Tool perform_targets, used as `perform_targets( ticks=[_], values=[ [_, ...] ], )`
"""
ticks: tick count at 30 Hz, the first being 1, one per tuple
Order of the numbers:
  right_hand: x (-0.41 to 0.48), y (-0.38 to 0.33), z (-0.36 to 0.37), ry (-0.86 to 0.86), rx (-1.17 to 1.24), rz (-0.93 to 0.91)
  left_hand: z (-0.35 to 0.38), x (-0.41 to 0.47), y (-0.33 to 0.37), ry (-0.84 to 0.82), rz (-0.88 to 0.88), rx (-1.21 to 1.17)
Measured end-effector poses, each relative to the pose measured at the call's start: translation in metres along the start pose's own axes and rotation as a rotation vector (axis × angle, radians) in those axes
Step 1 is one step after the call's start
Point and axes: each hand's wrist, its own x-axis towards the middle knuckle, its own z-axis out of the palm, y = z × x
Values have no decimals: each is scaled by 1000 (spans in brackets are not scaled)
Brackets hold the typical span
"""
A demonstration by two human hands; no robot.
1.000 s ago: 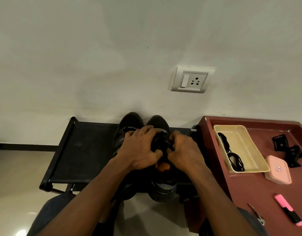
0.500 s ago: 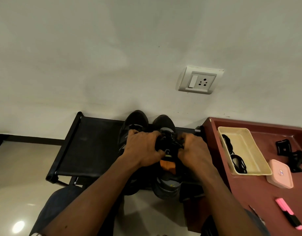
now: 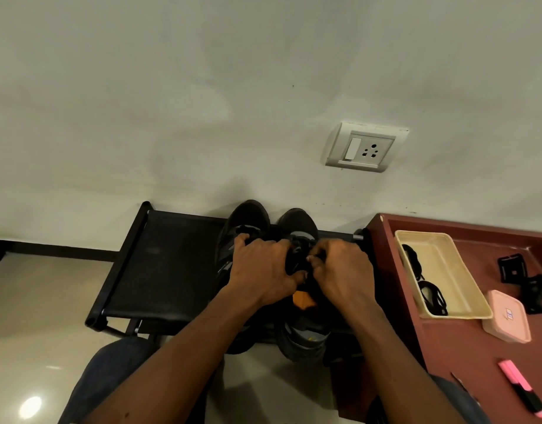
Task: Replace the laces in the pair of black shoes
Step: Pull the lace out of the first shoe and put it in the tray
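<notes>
Two black shoes stand side by side on a black rack [image 3: 159, 264], toes toward the wall. The left shoe [image 3: 248, 218] is partly covered by my left hand [image 3: 263, 270]. The right shoe [image 3: 299, 223] has an orange tongue tab [image 3: 303, 299] and a grey heel. Both hands work at the right shoe's lacing area. My left hand curls over the shoe's left side. My right hand [image 3: 344, 273] pinches a black lace near the eyelets; the lace itself is mostly hidden by the fingers.
A maroon table [image 3: 478, 362] stands at right, holding a cream tray [image 3: 447, 270] with black laces [image 3: 429, 292], a pink box [image 3: 507, 316], black clips [image 3: 527, 280] and a pink highlighter [image 3: 522, 390]. A wall socket [image 3: 366, 146] is above. My knees are below.
My hands have stayed on the right shoe, with the fingers shifting slightly around the lacing. The view has shifted a little, moving the scene rightward in the frame.
</notes>
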Motion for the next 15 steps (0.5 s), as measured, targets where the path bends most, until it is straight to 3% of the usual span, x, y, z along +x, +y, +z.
perform_targets(
  ticks=[4, 9, 15],
  values=[
    [7, 12, 0, 1, 325, 238, 0, 0, -1, -28, -8, -1],
    [13, 12, 0, -49, 630, 289, 0, 1, 0, -47, -31, -11],
    [9, 11, -11, -184, 122, -124, 4, -1, 5, -40, -27, 52]
  ],
)
